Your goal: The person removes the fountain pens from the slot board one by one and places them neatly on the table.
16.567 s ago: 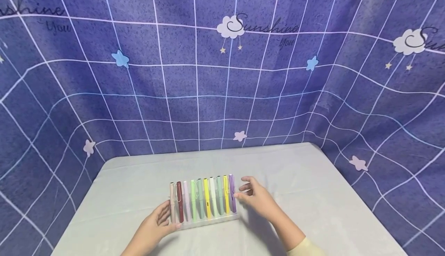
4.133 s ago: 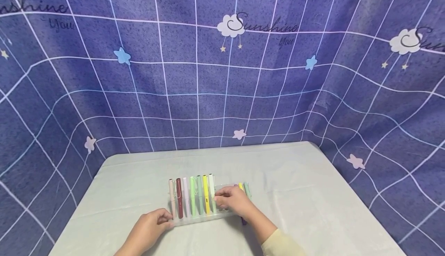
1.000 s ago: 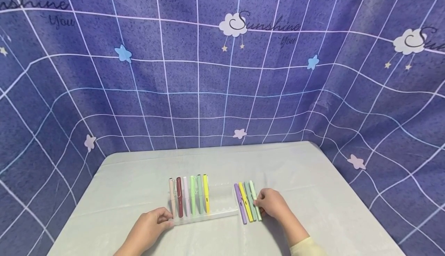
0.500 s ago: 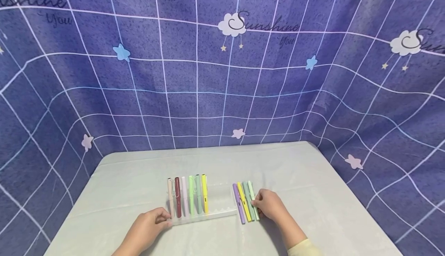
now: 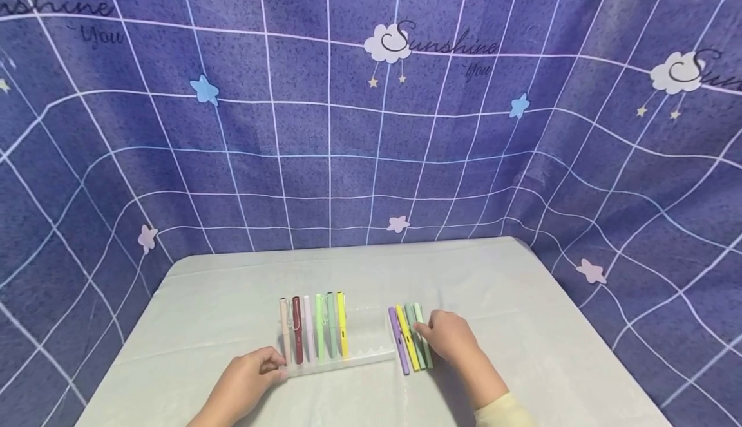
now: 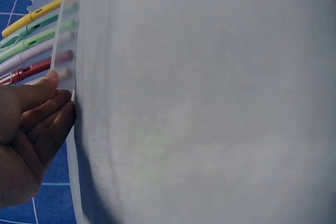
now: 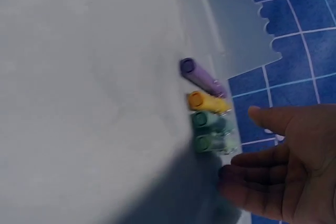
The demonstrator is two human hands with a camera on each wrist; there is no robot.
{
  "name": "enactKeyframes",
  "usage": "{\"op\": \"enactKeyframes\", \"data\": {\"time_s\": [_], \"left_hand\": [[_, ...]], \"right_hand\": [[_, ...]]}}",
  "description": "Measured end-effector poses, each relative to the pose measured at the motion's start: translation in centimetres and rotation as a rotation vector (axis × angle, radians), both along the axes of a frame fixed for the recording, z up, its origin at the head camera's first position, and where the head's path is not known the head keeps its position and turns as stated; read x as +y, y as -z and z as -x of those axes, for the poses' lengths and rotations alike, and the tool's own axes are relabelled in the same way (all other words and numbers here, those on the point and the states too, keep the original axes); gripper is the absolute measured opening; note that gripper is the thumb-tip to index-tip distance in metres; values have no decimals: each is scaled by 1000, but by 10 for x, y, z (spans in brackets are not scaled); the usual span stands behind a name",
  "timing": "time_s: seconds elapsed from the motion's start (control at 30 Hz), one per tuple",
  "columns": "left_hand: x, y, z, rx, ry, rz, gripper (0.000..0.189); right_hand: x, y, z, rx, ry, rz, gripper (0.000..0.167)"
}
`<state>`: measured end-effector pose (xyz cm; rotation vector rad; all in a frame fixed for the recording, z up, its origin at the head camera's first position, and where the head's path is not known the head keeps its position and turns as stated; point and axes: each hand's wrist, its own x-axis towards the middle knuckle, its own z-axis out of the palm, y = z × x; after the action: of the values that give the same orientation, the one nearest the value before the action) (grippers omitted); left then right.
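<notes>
A clear pen rack (image 5: 371, 333) holds several upright pens in its left half, from a beige pen (image 5: 285, 330) to a yellow pen (image 5: 342, 327). My left hand (image 5: 246, 375) pinches the rack's left front corner; thumb and fingers show there in the left wrist view. To the right of the rack, a purple pen (image 5: 397, 337), another yellow pen (image 5: 404, 330), a grey-green pen (image 5: 409, 315) and a pale green pen (image 5: 419, 315) lie side by side. Over the pale green pen's right side is my right hand (image 5: 455, 337), its fingers loosely extended in the right wrist view (image 7: 294, 156).
A pale cloth covers the table (image 5: 493, 285). Behind it and on both sides hangs a purple-blue curtain (image 5: 359, 124) with a white grid, stars and clouds.
Since 16.6 seconds ago, the purple, yellow, grey-green and pale green pens went from rack to table. Within the last half second, my right hand rose slightly off the pale green pen. The left hand stays.
</notes>
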<state>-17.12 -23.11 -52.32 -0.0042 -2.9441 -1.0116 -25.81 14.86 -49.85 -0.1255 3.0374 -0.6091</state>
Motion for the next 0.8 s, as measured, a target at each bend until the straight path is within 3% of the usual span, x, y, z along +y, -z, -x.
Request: {"op": "enactKeyframes", "data": {"time_s": [0.1, 0.23, 0.5, 0.67, 0.8], "left_hand": [[0, -1, 0, 0, 1, -1, 14], [0, -1, 1, 0, 7, -1, 15], [0, 1, 2, 6, -2, 8, 15], [0, 1, 2, 4, -12, 5, 14], [1, 0, 1, 6, -10, 10, 15]], "right_hand": [[-5, -9, 1, 73, -25, -11, 37], [-16, -16, 1, 115, -127, 94, 28], [-47, -14, -1, 5, -330, 271, 40], [-70, -6, 2, -50, -373, 413, 38], [-86, -1, 1, -156, -374, 593, 37]]}}
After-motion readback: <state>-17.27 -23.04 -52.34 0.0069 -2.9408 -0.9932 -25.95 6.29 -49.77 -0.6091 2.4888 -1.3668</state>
